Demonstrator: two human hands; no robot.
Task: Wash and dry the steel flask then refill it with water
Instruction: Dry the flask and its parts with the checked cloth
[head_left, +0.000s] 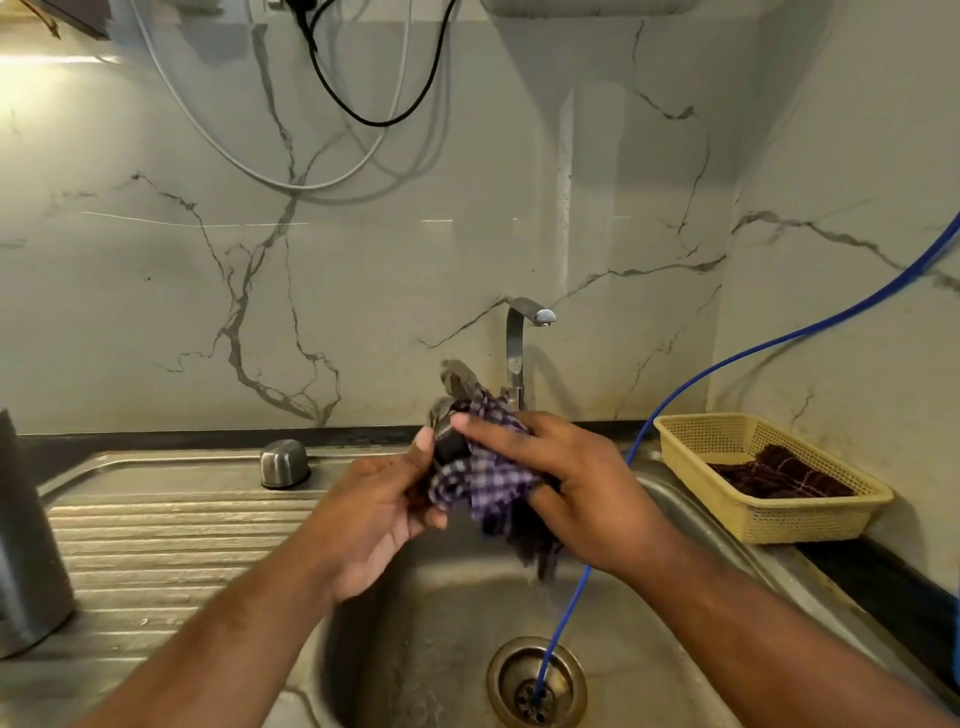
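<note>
Drying well: left hand (374, 514) grips the small dark flask part (451, 447), right hand (576, 483) clutches the purple checked cloth (488, 483); wipe all round.

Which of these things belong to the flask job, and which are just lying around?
Job: checked cloth, small dark part, left hand, right hand, steel flask, steel cap, tap.
Lying about: yellow basket, brown cloth, blue hose, wall cables.
</note>
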